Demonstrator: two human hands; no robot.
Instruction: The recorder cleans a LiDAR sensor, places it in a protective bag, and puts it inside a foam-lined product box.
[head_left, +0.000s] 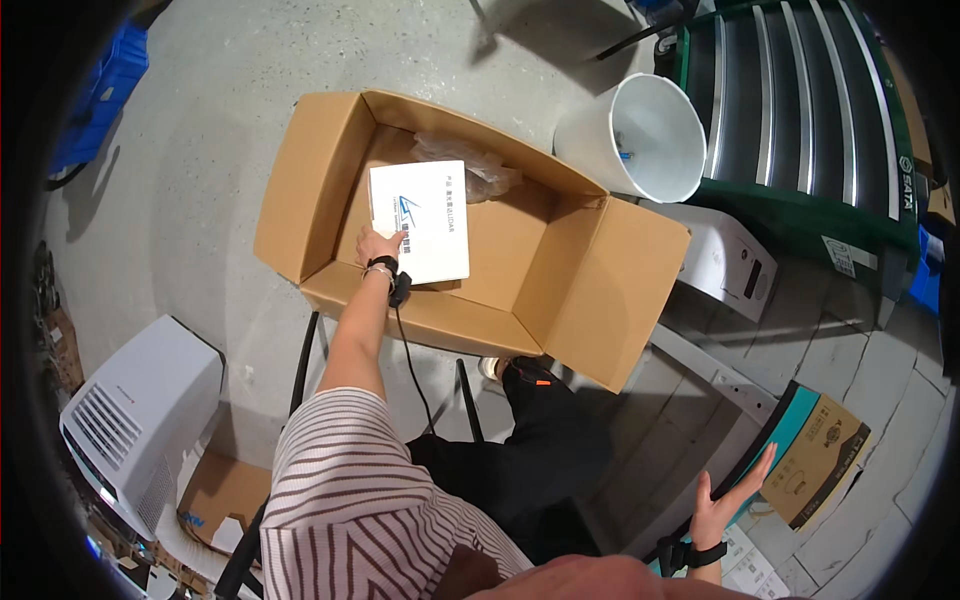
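My left hand (380,246) reaches into a large open cardboard box (550,265) and grips a flat white box (435,225) by its near left edge. The thumb or fingertips lie on its printed face, and the other fingers are partly hidden. Crumpled clear plastic wrap (490,178) lies behind the white box, inside the carton. At the lower right, my right hand (722,510) is spread, its fingertips at the edge of a teal and brown box (815,450). Whether they press on it, I cannot tell.
A white bucket (640,140) stands behind the carton, beside a green drawer cabinet (800,110). A white appliance (730,260) sits below the bucket. Another white vented unit (145,410) is at left, with a blue crate (105,95) farther back. A thin cable (412,370) trails from my left wrist.
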